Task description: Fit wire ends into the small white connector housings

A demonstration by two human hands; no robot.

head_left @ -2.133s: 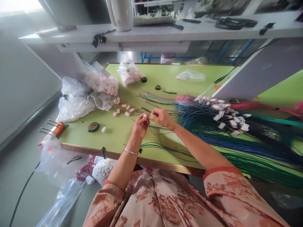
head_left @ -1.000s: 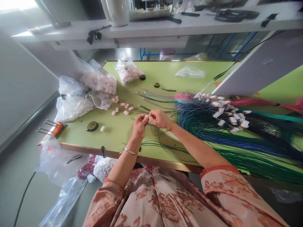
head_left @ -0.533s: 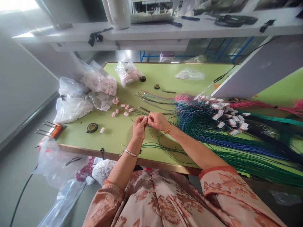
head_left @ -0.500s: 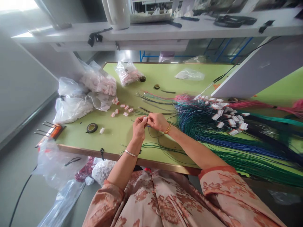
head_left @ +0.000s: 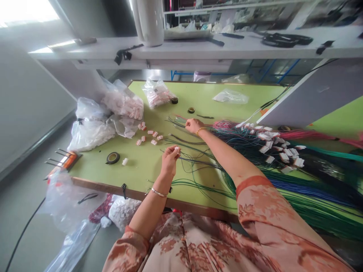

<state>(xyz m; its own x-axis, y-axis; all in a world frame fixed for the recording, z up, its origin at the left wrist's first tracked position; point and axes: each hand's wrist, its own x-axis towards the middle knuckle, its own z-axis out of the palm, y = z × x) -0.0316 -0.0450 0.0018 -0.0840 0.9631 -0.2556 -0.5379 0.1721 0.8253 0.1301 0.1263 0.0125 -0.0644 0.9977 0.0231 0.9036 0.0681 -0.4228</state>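
Our left hand (head_left: 170, 158) pinches a white connector (head_left: 177, 149); our right hand (head_left: 193, 125), farther out, touches loose wires (head_left: 181, 139) running crosswise, grip unclear.

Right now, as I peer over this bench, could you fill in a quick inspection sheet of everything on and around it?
Surface: light green tabletop with wooden front edge.
Job's things: small white plastic connector; loose thin wires at the far side.
Clutter: clear plastic bags of connectors; scattered pink-white connectors; black tape roll.
Hands: left hand pinches the white connector; right hand reaches onto the loose wires, grip unclear.
Cables: thick bundle of green, blue and pink wires with white connectors.
Surroundings: white shelf overhead; grey floor.
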